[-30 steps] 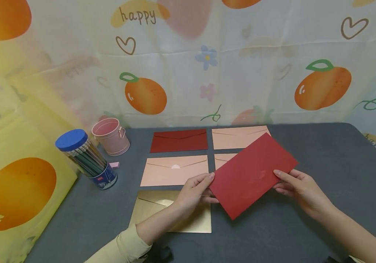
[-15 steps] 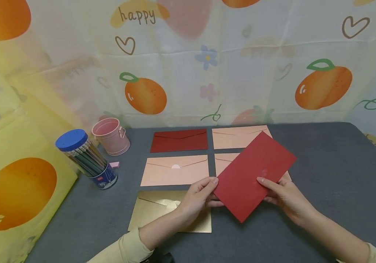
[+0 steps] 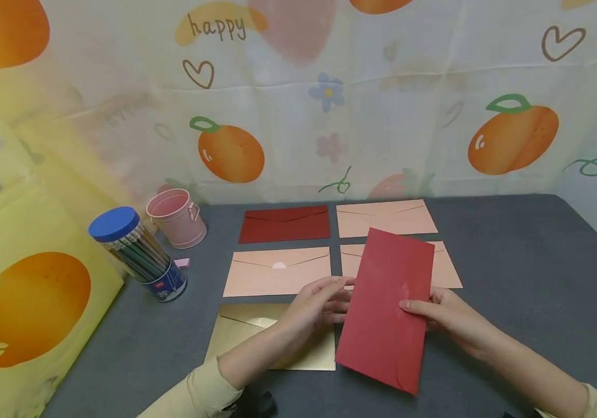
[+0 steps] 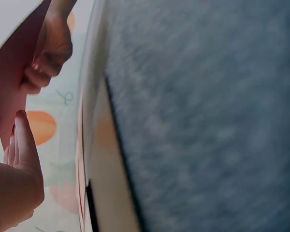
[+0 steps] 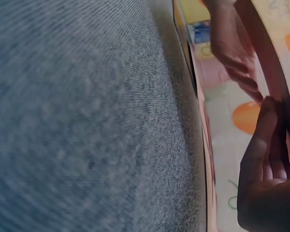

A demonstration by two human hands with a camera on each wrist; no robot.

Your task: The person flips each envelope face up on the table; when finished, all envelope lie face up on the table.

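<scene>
A red envelope (image 3: 377, 302) is held up over the table in the head view, its long sides nearly upright and a flap seam showing along its right part. My right hand (image 3: 457, 319) pinches its right edge, thumb on the near face and fingers behind. At the left edge is my left hand (image 3: 311, 310), its loosely extended fingertips partly hidden behind the paper. The left wrist view shows the left hand's fingers (image 4: 26, 140) straight beside the envelope (image 4: 9, 82). From the right wrist, the envelope (image 5: 268, 48) appears edge-on, with my right hand (image 5: 266, 159) below.
Behind the held envelope lie a dark red envelope (image 3: 284, 226), a pink one (image 3: 384, 217), a pink one with a white seal (image 3: 277, 281), a partly covered pink one (image 3: 447, 270) and a gold one (image 3: 236, 342). A pencil jar (image 3: 139, 255) and pink bucket (image 3: 177, 220) stand left.
The red envelope has turned from a slant to nearly upright, and its flap seam has come into view. The left thumb has let go of its edge; the right hand has shifted left with it.
</scene>
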